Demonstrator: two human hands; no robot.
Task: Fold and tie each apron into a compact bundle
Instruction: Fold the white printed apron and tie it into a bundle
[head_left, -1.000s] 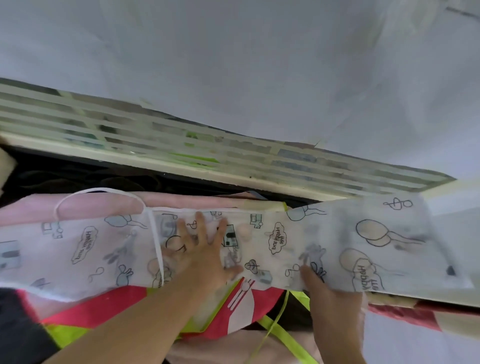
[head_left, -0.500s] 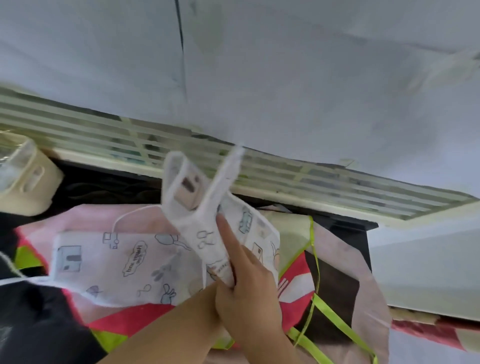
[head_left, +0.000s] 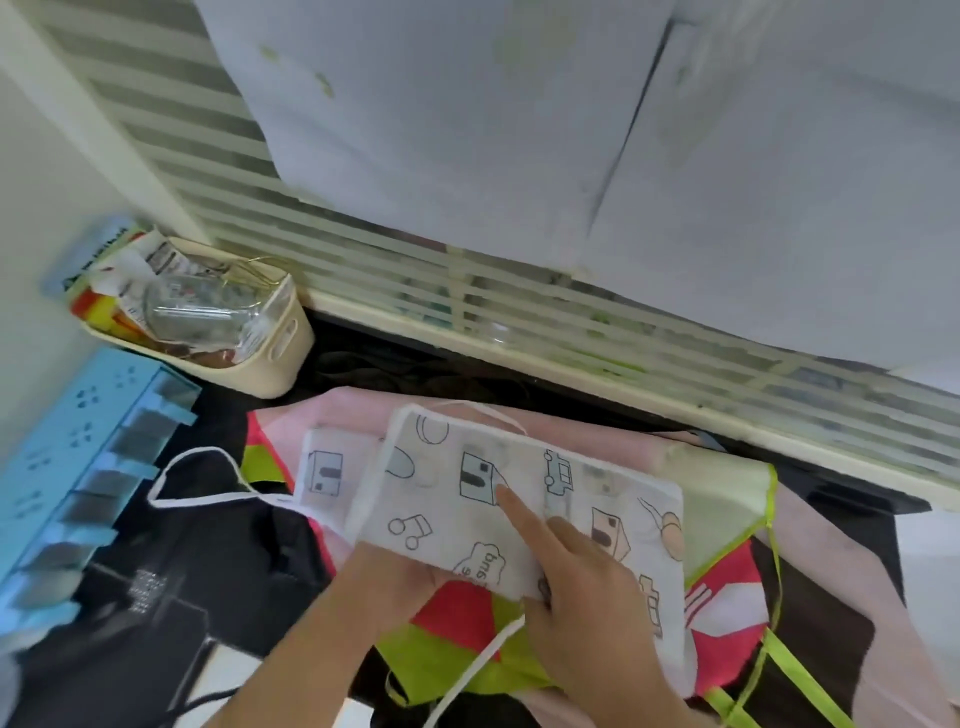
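Note:
A white apron (head_left: 441, 499) printed with cartoon houses and music notes lies doubled over on a pile of other aprons. My right hand (head_left: 582, 597) lies on its upper layer, index finger stretched out and pressing, thumb tucked at the near edge. My left hand (head_left: 405, 571) reaches in beneath the folded flap, and the fabric hides its fingers. One white strap (head_left: 202, 499) loops out to the left on the black table; another strap (head_left: 467, 670) trails down toward me. Beneath lie a pink apron (head_left: 597, 436) and a red and lime-green apron (head_left: 457, 644).
A cream basket (head_left: 280, 364) with a glass jar and packets stands at the back left. A blue plastic rack (head_left: 78, 467) runs along the left edge. A slatted partition (head_left: 519, 317) closes the back. Lime-green ties (head_left: 774, 582) hang at the right.
The right half of the long white apron was lifted and swung leftward over the left half. It now lies flat in a shorter stack. The camera view shifted left.

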